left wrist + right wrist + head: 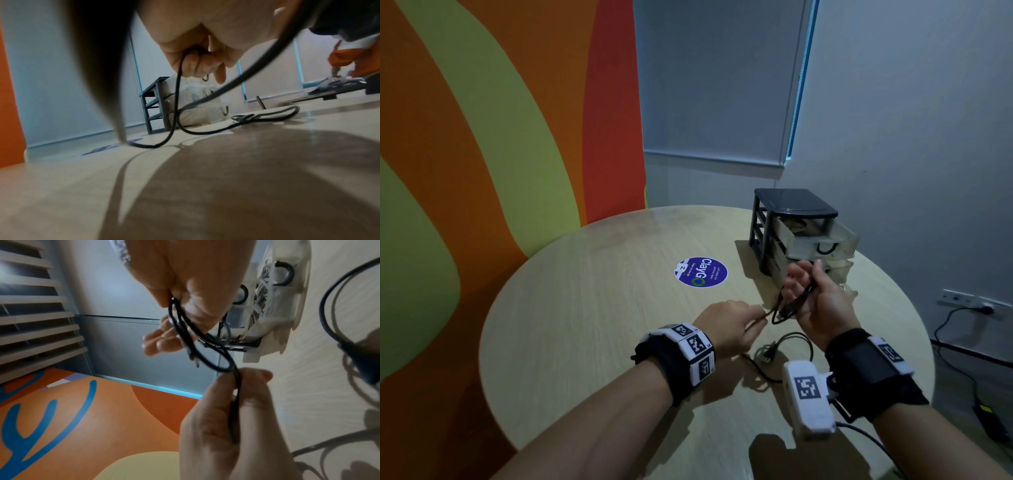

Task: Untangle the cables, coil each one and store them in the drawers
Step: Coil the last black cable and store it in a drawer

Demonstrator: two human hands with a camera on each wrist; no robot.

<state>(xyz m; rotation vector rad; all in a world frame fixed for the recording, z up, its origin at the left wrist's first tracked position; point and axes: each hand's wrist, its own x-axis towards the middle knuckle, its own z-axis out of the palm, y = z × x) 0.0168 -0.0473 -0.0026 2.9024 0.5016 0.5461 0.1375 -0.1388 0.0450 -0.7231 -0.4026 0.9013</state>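
A thin black cable (787, 308) runs between my two hands above the round table. My right hand (796, 287) grips a few loose loops of it (205, 350), just in front of the drawer unit. My left hand (760, 313) pinches the strand (236, 386) that leaves the loops. More black cable with a plug (767, 354) lies on the table below my hands; I cannot tell whether it is the same cable. The black-framed drawer unit (784, 205) has translucent drawers. Its top drawer (822, 246) is pulled out with cable inside.
The pale wooden table (585, 342) carries a round blue sticker (701, 272) left of the drawers. The lower drawers (267, 313) also stick out and hold white cables. A wall socket (969, 301) with cords on the floor is at the right.
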